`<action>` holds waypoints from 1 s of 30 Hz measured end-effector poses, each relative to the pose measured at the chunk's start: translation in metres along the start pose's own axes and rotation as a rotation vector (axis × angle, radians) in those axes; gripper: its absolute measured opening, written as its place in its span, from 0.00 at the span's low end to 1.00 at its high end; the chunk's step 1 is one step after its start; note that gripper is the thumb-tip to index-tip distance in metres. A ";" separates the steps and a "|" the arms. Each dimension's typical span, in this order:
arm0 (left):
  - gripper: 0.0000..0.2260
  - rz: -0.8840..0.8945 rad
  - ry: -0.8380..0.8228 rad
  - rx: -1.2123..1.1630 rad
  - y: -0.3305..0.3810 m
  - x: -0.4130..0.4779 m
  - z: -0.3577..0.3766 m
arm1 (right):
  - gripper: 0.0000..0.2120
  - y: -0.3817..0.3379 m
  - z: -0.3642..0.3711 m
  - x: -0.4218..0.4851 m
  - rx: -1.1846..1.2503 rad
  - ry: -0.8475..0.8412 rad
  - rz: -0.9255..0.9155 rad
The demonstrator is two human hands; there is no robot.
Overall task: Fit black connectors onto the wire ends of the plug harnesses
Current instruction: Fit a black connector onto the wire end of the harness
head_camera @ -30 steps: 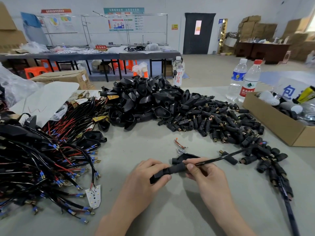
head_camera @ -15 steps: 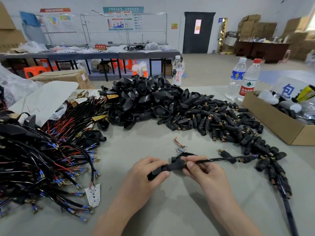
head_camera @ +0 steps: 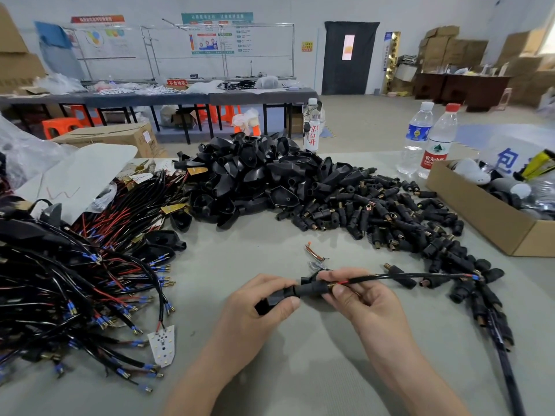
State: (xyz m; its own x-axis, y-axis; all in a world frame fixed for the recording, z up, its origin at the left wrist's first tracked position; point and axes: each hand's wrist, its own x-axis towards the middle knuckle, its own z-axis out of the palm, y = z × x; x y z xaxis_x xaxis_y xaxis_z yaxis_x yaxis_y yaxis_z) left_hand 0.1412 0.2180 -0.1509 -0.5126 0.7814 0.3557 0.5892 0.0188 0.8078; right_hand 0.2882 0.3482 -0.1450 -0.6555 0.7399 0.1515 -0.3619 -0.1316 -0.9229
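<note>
Two hands over the grey bench (head_camera: 270, 370). Left hand (head_camera: 258, 307), grip closed on the butt of one black connector (head_camera: 295, 292); right hand (head_camera: 360, 298), grip pinched shut on the connector's mouth, where a black cable (head_camera: 399, 276) with red wire showing enters. Cable runs right, clear of the grip. Left: tangle of harnesses (head_camera: 84, 280), too many to count. Beyond: heap of loose connectors (head_camera: 375, 214), uncounted. Three bottles; nearest-centre bottle (head_camera: 311, 127) reads "京白开". Cardboard box (head_camera: 480, 211) right
</note>
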 end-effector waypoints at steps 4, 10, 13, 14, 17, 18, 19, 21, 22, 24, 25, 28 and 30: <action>0.08 -0.006 -0.045 0.020 0.001 -0.001 -0.001 | 0.09 -0.002 0.001 -0.002 -0.080 -0.037 -0.052; 0.06 -0.017 -0.086 0.038 -0.003 -0.002 -0.001 | 0.15 -0.003 0.002 -0.003 -0.293 -0.058 -0.126; 0.07 -0.006 -0.074 0.039 -0.003 -0.002 -0.001 | 0.17 -0.004 0.003 -0.004 -0.339 -0.050 -0.141; 0.09 0.002 -0.056 0.047 -0.002 -0.002 -0.001 | 0.18 -0.004 0.004 -0.003 -0.347 -0.048 -0.143; 0.10 0.032 0.003 0.062 0.001 -0.001 -0.001 | 0.21 -0.006 0.007 -0.004 -0.350 -0.044 -0.142; 0.09 0.045 0.024 0.065 0.002 -0.001 -0.001 | 0.21 -0.007 0.007 -0.004 -0.345 -0.034 -0.143; 0.08 0.055 0.041 0.063 0.002 0.000 -0.001 | 0.20 -0.008 0.007 -0.005 -0.332 -0.018 -0.144; 0.08 0.065 0.060 0.037 0.003 0.000 -0.002 | 0.15 -0.010 0.006 -0.005 -0.292 0.011 -0.139; 0.09 0.067 0.063 0.023 0.003 0.000 -0.002 | 0.13 -0.011 0.006 -0.006 -0.278 0.016 -0.138; 0.09 0.068 0.055 0.015 0.003 0.000 -0.002 | 0.10 -0.012 0.006 -0.007 -0.269 0.014 -0.141; 0.09 0.067 0.049 0.015 0.003 0.000 -0.001 | 0.09 -0.012 0.006 -0.007 -0.269 0.014 -0.144; 0.09 0.069 0.050 0.022 0.001 0.001 -0.001 | 0.08 -0.011 0.004 -0.008 -0.291 0.032 -0.160; 0.09 0.089 0.058 0.054 0.002 0.001 0.000 | 0.09 -0.010 0.003 -0.007 -0.327 0.048 -0.167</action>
State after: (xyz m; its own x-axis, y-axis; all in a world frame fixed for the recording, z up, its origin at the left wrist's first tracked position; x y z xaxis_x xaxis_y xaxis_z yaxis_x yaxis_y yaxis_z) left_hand 0.1415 0.2187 -0.1493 -0.4914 0.7439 0.4529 0.6662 -0.0140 0.7457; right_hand 0.2949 0.3425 -0.1355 -0.5711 0.7643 0.2997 -0.2249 0.2054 -0.9525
